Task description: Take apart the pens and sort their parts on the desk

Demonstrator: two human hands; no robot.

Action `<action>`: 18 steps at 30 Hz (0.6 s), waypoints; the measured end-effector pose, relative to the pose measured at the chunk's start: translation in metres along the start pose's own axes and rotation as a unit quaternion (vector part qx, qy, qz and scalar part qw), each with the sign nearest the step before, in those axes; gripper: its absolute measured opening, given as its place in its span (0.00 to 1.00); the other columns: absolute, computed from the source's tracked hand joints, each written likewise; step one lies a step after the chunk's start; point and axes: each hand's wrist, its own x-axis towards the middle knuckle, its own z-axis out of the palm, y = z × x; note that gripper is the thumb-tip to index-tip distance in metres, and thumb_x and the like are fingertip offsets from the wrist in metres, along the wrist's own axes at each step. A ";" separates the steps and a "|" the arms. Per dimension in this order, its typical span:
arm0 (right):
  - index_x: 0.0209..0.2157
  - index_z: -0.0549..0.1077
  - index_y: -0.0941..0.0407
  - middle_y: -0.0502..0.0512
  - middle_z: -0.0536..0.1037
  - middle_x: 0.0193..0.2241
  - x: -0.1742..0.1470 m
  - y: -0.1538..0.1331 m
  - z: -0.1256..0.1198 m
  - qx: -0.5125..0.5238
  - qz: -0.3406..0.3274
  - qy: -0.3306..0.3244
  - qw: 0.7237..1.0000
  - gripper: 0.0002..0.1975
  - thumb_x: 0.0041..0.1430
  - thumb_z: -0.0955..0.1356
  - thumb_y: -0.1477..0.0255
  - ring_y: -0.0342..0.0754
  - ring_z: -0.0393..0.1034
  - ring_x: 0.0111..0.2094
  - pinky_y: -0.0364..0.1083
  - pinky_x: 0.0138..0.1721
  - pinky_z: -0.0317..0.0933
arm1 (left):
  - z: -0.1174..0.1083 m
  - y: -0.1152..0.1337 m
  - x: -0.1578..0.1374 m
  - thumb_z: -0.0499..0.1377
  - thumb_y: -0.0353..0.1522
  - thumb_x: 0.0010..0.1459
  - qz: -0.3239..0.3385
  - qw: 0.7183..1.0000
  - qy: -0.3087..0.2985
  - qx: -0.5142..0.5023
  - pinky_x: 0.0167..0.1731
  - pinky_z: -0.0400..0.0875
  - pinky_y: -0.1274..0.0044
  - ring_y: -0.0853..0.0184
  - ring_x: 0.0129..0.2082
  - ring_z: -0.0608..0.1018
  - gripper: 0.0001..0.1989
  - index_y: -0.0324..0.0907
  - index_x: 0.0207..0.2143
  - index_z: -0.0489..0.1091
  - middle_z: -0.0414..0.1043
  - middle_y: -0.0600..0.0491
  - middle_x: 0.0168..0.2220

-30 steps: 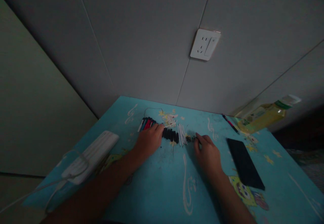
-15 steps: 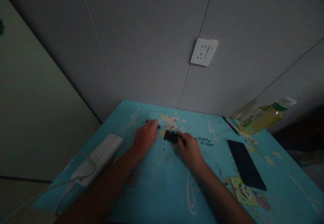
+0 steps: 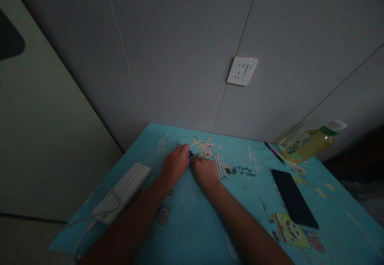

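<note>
My left hand (image 3: 176, 162) is closed, with a thin white stick (image 3: 195, 143) jutting from its fingers. Close beside it on the right, my right hand (image 3: 205, 170) is closed too, its knuckles turned upward. Between the two hands shows a small dark piece (image 3: 191, 154); what my right fingers grip is hidden. Right of that hand lies a row of white sticks (image 3: 221, 166). Beyond them are small dark pieces (image 3: 233, 170) and a group of little dark V-shaped parts (image 3: 246, 171). A thin wire (image 3: 188, 136) curves behind my left hand.
On the blue cartoon-printed table (image 3: 186, 225), a white power strip (image 3: 124, 193) with cables lies at left. A black phone-like slab (image 3: 294, 198), a pen (image 3: 274, 152) and a tilted bottle of yellow liquid (image 3: 309, 144) lie at right. The wall holds a socket (image 3: 242, 70).
My right hand has moved left to meet my left hand. The black ribbed piece at its fingers is out of sight, and the white sticks are uncovered. The view has shifted slightly.
</note>
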 end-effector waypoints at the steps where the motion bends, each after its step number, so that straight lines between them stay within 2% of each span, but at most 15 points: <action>1: 0.42 0.72 0.62 0.65 0.79 0.32 -0.003 0.001 -0.001 0.000 0.005 0.001 1.000 0.13 0.68 0.58 0.75 0.55 0.77 0.32 0.48 0.31 0.65 | 0.000 0.000 0.000 0.42 0.33 0.69 0.009 1.000 -0.004 0.002 0.31 0.65 0.75 0.63 0.36 0.77 0.14 0.43 0.45 0.66 0.73 0.47 0.40; 5: 0.42 0.74 0.57 0.60 0.78 0.33 -0.028 0.018 -0.010 0.004 -0.019 0.048 0.999 0.16 0.70 0.57 0.69 0.53 0.75 0.32 0.47 0.33 0.64 | 0.001 0.003 -0.002 0.43 0.33 0.68 0.055 0.998 -0.029 -0.003 0.32 0.66 0.75 0.63 0.36 0.77 0.13 0.44 0.45 0.67 0.73 0.47 0.40; 9: 0.56 0.69 0.53 0.60 0.75 0.39 -0.053 0.055 -0.016 0.002 -0.026 0.145 0.989 0.17 0.69 0.58 0.71 0.51 0.71 0.37 0.46 0.38 0.63 | 0.002 0.012 -0.005 0.47 0.33 0.67 0.125 0.990 -0.059 -0.017 0.35 0.68 0.75 0.64 0.37 0.77 0.12 0.46 0.46 0.68 0.73 0.49 0.40; 11: 0.58 0.67 0.53 0.62 0.73 0.44 -0.061 0.073 -0.015 -0.005 -0.023 0.171 0.985 0.19 0.68 0.60 0.71 0.51 0.69 0.39 0.47 0.40 0.62 | 0.002 0.018 -0.009 0.47 0.32 0.67 0.170 0.983 -0.070 -0.021 0.37 0.69 0.75 0.65 0.38 0.77 0.12 0.45 0.46 0.69 0.73 0.49 0.40; 15: 0.50 0.73 0.53 0.60 0.73 0.44 -0.069 0.096 -0.008 0.000 -0.038 0.165 0.986 0.13 0.67 0.63 0.72 0.52 0.67 0.41 0.49 0.44 0.59 | 0.002 0.030 -0.016 0.47 0.31 0.67 0.243 0.967 -0.073 -0.024 0.36 0.70 0.75 0.64 0.37 0.77 0.12 0.45 0.45 0.69 0.73 0.49 0.39; 18: 0.44 0.75 0.54 0.57 0.74 0.40 -0.072 0.104 -0.007 0.015 -0.029 0.144 0.989 0.10 0.67 0.63 0.73 0.52 0.66 0.40 0.49 0.45 0.57 | 0.004 0.032 -0.019 0.47 0.32 0.67 0.229 0.971 -0.064 -0.028 0.36 0.71 0.75 0.64 0.37 0.77 0.13 0.46 0.47 0.68 0.73 0.49 0.39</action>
